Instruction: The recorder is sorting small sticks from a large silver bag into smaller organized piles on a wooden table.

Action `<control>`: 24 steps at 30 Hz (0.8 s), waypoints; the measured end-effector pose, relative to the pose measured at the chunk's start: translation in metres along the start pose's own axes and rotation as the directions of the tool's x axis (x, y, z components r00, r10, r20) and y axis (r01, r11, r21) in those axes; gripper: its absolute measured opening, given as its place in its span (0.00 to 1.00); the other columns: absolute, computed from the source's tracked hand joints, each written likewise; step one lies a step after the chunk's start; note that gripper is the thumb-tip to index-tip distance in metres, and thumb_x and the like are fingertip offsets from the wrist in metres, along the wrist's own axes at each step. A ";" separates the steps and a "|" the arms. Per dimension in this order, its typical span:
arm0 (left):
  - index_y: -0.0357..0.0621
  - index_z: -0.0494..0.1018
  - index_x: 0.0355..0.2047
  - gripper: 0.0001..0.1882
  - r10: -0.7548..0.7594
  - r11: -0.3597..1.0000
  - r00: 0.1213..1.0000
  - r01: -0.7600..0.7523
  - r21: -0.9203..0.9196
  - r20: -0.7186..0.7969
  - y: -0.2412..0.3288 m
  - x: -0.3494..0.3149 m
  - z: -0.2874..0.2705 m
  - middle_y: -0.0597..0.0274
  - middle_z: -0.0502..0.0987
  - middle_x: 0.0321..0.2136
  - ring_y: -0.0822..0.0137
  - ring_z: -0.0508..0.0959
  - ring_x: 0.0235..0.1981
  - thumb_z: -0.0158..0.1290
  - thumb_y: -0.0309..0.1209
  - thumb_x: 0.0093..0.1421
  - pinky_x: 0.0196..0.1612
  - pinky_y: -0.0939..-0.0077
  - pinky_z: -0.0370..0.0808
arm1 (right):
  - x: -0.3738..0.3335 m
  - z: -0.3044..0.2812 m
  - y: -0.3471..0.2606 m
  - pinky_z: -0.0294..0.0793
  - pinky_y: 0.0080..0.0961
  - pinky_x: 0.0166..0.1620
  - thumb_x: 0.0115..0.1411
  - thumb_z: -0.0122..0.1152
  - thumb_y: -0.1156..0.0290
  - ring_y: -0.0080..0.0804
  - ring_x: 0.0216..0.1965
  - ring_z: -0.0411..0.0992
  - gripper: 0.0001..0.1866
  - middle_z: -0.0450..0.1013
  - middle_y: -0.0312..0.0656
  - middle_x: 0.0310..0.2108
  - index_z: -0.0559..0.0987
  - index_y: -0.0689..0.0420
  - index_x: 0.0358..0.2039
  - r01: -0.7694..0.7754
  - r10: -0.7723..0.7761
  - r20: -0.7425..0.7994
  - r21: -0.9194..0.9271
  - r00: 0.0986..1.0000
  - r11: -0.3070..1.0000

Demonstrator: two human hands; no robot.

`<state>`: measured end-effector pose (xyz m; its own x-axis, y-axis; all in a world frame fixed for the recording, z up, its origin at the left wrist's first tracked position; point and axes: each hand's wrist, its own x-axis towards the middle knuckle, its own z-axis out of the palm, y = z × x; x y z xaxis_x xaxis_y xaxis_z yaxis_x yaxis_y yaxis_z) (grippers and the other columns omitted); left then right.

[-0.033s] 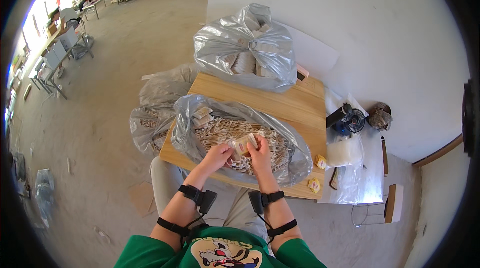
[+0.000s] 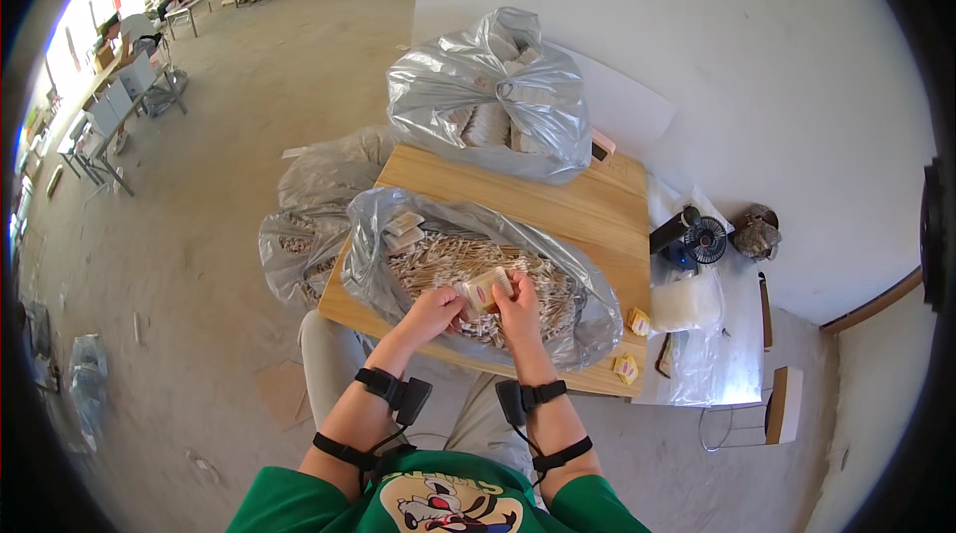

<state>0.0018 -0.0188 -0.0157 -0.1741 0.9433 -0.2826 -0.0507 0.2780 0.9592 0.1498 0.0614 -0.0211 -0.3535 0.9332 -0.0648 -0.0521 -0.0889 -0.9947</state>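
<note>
A small clear packet of cotton swabs (image 2: 482, 290) with a yellowish label is held between my two hands. My left hand (image 2: 436, 313) pinches its left end, fingers closed. On the other end my right hand (image 2: 519, 310) grips it with thumb and fingers. Beneath both hands lies a large open grey plastic bag (image 2: 370, 234) full of loose cotton swabs (image 2: 448, 259). A few flat filled packets (image 2: 403, 226) rest on the swabs at the bag's far left corner.
The bag lies on a wooden table (image 2: 588, 219). Behind it stands a grey bag of white bundles (image 2: 488, 125). Yellow labels (image 2: 626, 368) sit at the table's right edge. On a side table are a black fan (image 2: 705, 239) and clear film pouches (image 2: 687, 302). People work far left.
</note>
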 end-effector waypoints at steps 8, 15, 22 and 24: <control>0.36 0.71 0.22 0.13 0.097 0.987 0.988 -0.111 -0.116 -0.120 -0.025 0.002 0.011 0.66 0.70 0.16 0.76 0.66 0.17 0.50 0.34 0.57 0.21 0.80 0.63 | -0.035 0.013 -0.020 0.71 0.23 0.34 0.55 0.55 0.77 0.28 0.31 0.72 0.15 0.72 0.44 0.32 0.69 0.61 0.44 0.256 -0.250 0.086 -0.539 0.964 0.802; 0.39 0.70 0.20 0.12 0.179 0.983 0.968 -0.168 0.073 -0.179 -0.025 0.000 0.022 0.69 0.68 0.16 0.78 0.66 0.19 0.52 0.33 0.57 0.22 0.80 0.62 | -0.041 0.016 -0.017 0.71 0.26 0.31 0.54 0.55 0.80 0.31 0.27 0.73 0.14 0.74 0.43 0.27 0.70 0.59 0.42 0.305 -0.240 0.191 -0.507 0.952 0.806; 0.38 0.71 0.22 0.12 0.370 0.886 0.914 -0.294 0.358 -0.167 -0.014 -0.008 0.018 0.53 0.71 0.18 0.55 0.72 0.22 0.53 0.34 0.54 0.25 0.67 0.66 | -0.039 0.020 -0.020 0.70 0.31 0.27 0.50 0.54 0.81 0.41 0.24 0.72 0.13 0.71 0.46 0.22 0.68 0.59 0.37 0.378 -0.347 0.193 -0.690 0.918 0.617; 0.38 0.70 0.21 0.11 0.382 0.868 0.910 -0.292 0.402 -0.162 -0.012 -0.009 0.016 0.52 0.71 0.19 0.53 0.72 0.23 0.52 0.33 0.54 0.26 0.65 0.67 | -0.033 0.015 -0.015 0.69 0.34 0.27 0.50 0.53 0.81 0.44 0.25 0.71 0.14 0.70 0.47 0.23 0.67 0.60 0.38 0.381 -0.387 0.163 -0.708 0.908 0.595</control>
<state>0.0196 -0.0277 -0.0243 -0.3376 0.9350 0.1089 0.4024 0.0387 0.9147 0.1483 0.0265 -0.0029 -0.4529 0.8246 0.3390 0.4958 0.5489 -0.6729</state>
